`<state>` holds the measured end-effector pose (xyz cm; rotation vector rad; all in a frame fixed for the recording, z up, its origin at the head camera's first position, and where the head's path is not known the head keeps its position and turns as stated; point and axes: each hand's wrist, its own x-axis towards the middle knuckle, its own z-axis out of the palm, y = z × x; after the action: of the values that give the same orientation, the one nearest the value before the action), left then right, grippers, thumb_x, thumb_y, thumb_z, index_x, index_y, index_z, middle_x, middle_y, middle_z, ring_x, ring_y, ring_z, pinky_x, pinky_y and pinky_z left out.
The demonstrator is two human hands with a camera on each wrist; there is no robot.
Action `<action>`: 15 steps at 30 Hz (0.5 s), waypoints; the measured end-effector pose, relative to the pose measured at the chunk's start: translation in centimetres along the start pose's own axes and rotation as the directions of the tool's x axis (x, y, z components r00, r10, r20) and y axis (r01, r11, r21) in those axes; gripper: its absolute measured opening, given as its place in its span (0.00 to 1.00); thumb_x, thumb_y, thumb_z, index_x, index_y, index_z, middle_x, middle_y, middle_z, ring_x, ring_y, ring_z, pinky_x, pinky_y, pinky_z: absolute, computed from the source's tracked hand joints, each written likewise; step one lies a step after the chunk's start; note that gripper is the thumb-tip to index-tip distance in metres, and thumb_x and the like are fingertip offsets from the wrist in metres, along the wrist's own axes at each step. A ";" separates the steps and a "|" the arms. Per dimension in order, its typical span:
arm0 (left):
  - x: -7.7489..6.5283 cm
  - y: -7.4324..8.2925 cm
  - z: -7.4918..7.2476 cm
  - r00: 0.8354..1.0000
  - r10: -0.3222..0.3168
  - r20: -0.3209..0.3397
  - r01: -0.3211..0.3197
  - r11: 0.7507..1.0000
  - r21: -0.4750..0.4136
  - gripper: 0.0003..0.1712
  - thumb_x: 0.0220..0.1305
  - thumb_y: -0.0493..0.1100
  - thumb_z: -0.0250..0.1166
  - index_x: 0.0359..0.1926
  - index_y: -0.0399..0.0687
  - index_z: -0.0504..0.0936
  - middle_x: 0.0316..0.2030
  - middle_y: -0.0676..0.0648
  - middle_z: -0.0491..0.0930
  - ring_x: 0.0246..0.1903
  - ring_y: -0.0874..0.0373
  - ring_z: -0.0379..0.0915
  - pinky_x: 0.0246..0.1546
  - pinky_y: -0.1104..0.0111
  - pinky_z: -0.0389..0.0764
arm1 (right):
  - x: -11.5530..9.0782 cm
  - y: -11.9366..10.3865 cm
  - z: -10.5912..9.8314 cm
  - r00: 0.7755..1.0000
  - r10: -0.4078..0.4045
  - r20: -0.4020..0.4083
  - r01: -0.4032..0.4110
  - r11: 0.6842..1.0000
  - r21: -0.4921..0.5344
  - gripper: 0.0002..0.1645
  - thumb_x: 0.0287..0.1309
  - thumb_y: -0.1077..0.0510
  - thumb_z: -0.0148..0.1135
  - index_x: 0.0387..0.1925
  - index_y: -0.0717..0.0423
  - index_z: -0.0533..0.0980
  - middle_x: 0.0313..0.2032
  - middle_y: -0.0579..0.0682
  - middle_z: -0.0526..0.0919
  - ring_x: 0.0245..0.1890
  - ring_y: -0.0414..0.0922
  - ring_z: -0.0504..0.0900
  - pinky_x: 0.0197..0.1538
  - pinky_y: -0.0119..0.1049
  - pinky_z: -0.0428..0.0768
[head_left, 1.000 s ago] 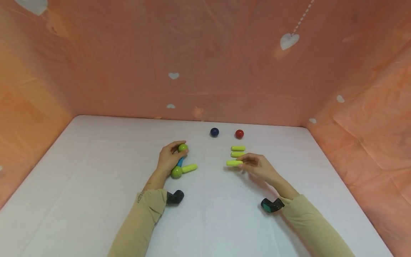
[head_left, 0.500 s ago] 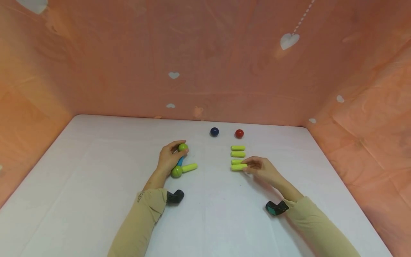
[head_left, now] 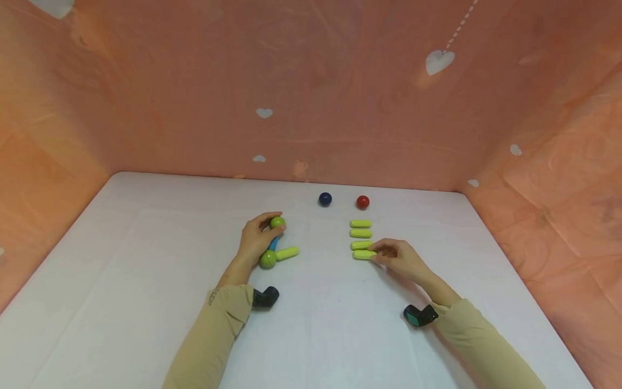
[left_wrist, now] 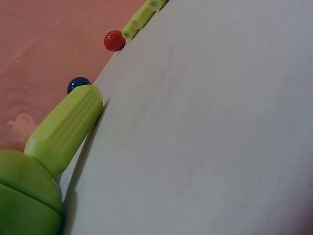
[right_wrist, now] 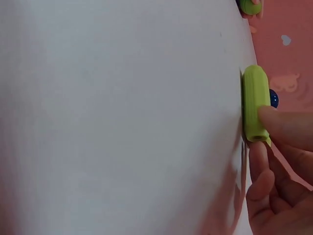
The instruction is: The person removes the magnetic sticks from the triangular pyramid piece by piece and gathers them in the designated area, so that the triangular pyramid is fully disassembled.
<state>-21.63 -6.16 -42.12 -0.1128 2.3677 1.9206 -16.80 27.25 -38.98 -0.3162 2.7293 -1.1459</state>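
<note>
Seen from above, a person's two bare hands work over a white surface [head_left: 311, 335], the right hand [head_left: 400, 260] being the nearer one to a short yellow-green rod [head_left: 362, 255]. That rod lies just left of the right fingertips, its long axis running sideways, with its right end pinched between thumb and fingers and its free end aimed toward the left hand [head_left: 252, 239]. Just beyond it, three matching rods [head_left: 361, 233] lie roughly parallel in a column leading away from the right hand; whether the closest of them touches the pinched one is hard to tell. Well apart to the left, the left hand is clamped by thumb and fingers on an upper green ball [head_left: 277, 221], joined by a blue rod [head_left: 274, 244] to a lower green ball [head_left: 268, 259] nearer the wrist. From that lower ball an attached yellow-green stick [head_left: 288, 253] points toward the right hand, angled slightly away from the person. Farther out than both hands sit a dark blue ball [head_left: 325, 199] and a red ball [head_left: 363, 202]
</note>
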 end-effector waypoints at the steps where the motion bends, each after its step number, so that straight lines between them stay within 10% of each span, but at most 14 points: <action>1: 0.0 0.0 0.0 1.000 0.001 0.000 -0.001 1.000 -0.001 0.24 0.62 0.40 0.66 0.59 0.48 0.76 0.65 0.42 0.69 0.69 0.49 0.58 0.70 0.57 0.58 | 0.0 0.0 0.0 1.000 -0.007 0.004 0.007 1.000 -0.002 0.14 0.58 0.62 0.63 0.45 0.65 0.79 0.35 0.55 0.82 0.33 0.41 0.75 0.33 0.28 0.76; 15: 0.0 0.0 -0.1 1.000 0.003 0.000 -0.003 1.000 0.007 0.24 0.62 0.40 0.65 0.59 0.47 0.76 0.65 0.42 0.69 0.69 0.48 0.58 0.70 0.56 0.57 | 0.3 -0.2 -0.7 1.000 -0.015 0.009 0.015 1.000 -0.006 0.14 0.56 0.59 0.66 0.44 0.60 0.80 0.37 0.52 0.83 0.36 0.42 0.77 0.39 0.30 0.77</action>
<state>-21.68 -6.23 -42.10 -0.1086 2.3760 1.9138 -17.23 27.48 -38.33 -0.3422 2.7278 -1.1369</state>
